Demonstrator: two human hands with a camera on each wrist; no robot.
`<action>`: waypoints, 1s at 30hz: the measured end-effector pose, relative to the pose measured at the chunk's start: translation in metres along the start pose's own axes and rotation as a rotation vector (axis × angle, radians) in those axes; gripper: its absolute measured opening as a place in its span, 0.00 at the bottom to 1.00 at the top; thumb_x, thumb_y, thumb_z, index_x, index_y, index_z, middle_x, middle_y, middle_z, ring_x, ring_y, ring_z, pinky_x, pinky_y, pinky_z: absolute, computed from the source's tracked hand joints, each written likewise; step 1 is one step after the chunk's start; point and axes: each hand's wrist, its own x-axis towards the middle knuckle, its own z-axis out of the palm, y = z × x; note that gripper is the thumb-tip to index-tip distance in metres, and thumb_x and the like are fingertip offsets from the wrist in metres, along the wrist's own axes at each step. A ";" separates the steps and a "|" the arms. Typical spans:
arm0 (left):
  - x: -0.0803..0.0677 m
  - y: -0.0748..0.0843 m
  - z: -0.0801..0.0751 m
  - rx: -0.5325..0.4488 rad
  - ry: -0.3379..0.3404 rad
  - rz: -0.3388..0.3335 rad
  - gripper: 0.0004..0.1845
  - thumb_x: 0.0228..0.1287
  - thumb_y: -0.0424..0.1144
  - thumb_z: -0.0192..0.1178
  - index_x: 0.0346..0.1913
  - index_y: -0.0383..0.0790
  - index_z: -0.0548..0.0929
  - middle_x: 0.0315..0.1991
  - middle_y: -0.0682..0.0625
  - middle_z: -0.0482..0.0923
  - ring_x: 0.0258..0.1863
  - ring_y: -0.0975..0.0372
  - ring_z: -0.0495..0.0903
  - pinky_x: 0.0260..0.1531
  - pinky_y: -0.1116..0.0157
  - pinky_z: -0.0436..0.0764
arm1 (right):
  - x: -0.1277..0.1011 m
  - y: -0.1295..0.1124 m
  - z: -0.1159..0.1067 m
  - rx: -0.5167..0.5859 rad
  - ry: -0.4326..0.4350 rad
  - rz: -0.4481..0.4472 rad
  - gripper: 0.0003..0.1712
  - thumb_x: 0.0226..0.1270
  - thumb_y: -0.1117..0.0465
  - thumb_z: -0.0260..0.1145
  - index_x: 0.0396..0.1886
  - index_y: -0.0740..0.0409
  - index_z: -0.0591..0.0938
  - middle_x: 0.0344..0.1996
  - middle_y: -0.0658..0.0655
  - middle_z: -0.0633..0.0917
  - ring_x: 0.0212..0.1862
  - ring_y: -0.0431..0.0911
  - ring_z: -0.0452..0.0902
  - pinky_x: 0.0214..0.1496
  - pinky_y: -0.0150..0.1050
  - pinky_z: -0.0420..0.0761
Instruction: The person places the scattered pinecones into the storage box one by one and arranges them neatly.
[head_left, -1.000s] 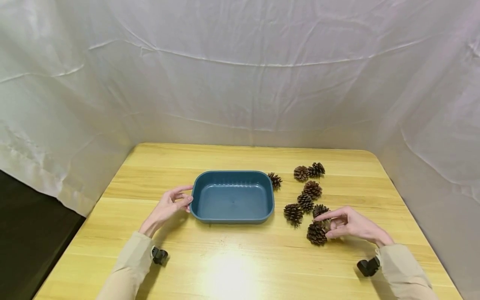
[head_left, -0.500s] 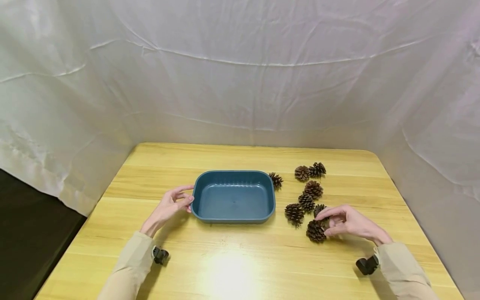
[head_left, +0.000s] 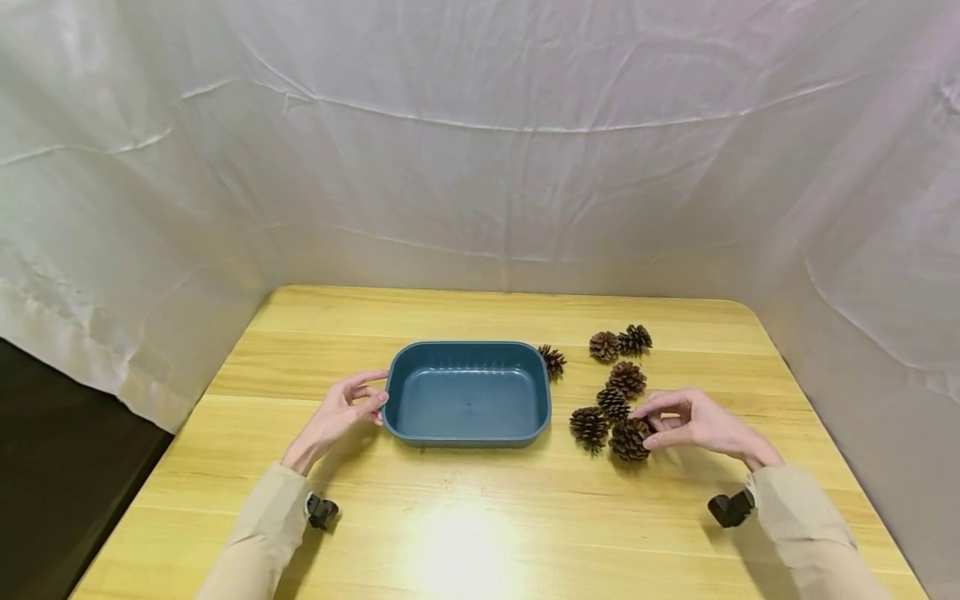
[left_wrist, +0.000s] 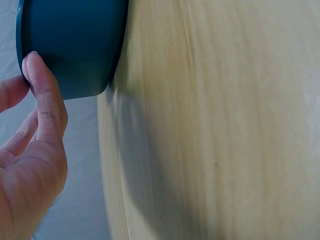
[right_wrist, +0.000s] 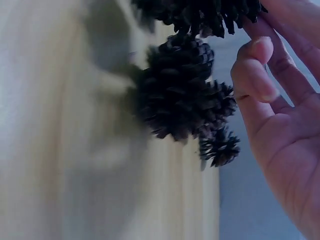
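Note:
On the table lies a dark blue rectangular plastic basin (head_left: 467,442) with nothing in it. My left hand (head_left: 337,415) pinches its left rim; the left wrist view has the fingertips against the basin's wall (left_wrist: 75,60). Over to the right, my right hand (head_left: 697,427) holds a brown pine cone (head_left: 627,442) between thumb and fingers. That cone appears at the top of the right wrist view, cut off by the edge. A second pine cone (head_left: 588,427) lies just left of it, and another (head_left: 612,403) sits behind.
Further pine cones (head_left: 626,378) are spread toward the back right, two of them side by side (head_left: 604,346). One pine cone (head_left: 552,361) lies against the basin's right end. Pale fabric (head_left: 480,167) hangs behind the wooden table (head_left: 450,517).
My right hand has carried the front pine cone slightly away from me, toward the others, and now covers the cone behind it. The left hand stays at the basin's rim.

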 end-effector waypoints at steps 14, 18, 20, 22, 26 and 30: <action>-0.001 -0.001 0.001 -0.008 0.008 0.006 0.30 0.73 0.29 0.56 0.72 0.21 0.61 0.37 0.50 0.81 0.29 0.67 0.82 0.35 0.69 0.88 | 0.034 -0.025 -0.016 -0.049 0.036 0.012 0.20 0.59 0.69 0.74 0.53 0.63 0.84 0.51 0.46 0.86 0.52 0.36 0.81 0.56 0.31 0.83; -0.001 -0.001 0.002 -0.007 0.008 0.006 0.29 0.73 0.29 0.56 0.72 0.21 0.61 0.37 0.50 0.81 0.29 0.67 0.82 0.35 0.69 0.88 | 0.044 -0.032 -0.020 -0.047 0.044 0.044 0.21 0.59 0.68 0.74 0.54 0.62 0.84 0.51 0.46 0.86 0.53 0.36 0.81 0.58 0.33 0.84; -0.001 0.000 0.002 -0.008 0.010 0.004 0.30 0.73 0.29 0.56 0.72 0.21 0.61 0.37 0.50 0.80 0.29 0.66 0.82 0.35 0.69 0.87 | 0.048 -0.036 -0.021 -0.044 0.046 0.060 0.22 0.59 0.67 0.74 0.54 0.62 0.84 0.51 0.47 0.86 0.53 0.37 0.82 0.57 0.34 0.84; -0.002 0.000 0.002 -0.008 0.014 0.001 0.30 0.73 0.29 0.56 0.72 0.21 0.61 0.37 0.49 0.80 0.29 0.66 0.82 0.35 0.69 0.87 | 0.053 -0.039 -0.023 -0.039 0.051 0.077 0.22 0.60 0.67 0.74 0.55 0.61 0.84 0.51 0.47 0.86 0.53 0.38 0.82 0.57 0.34 0.85; -0.002 0.001 0.002 -0.002 0.025 -0.007 0.29 0.73 0.29 0.57 0.72 0.22 0.62 0.37 0.49 0.80 0.29 0.66 0.81 0.35 0.69 0.87 | 0.064 -0.044 -0.025 -0.058 0.067 0.087 0.23 0.61 0.65 0.74 0.56 0.61 0.83 0.52 0.50 0.85 0.52 0.38 0.82 0.57 0.34 0.85; -0.002 0.000 0.003 0.008 0.036 -0.007 0.29 0.72 0.29 0.57 0.71 0.22 0.63 0.37 0.48 0.80 0.28 0.66 0.82 0.34 0.68 0.87 | 0.075 -0.049 -0.028 -0.076 0.089 0.085 0.23 0.60 0.65 0.75 0.57 0.61 0.83 0.55 0.58 0.85 0.53 0.36 0.82 0.58 0.32 0.83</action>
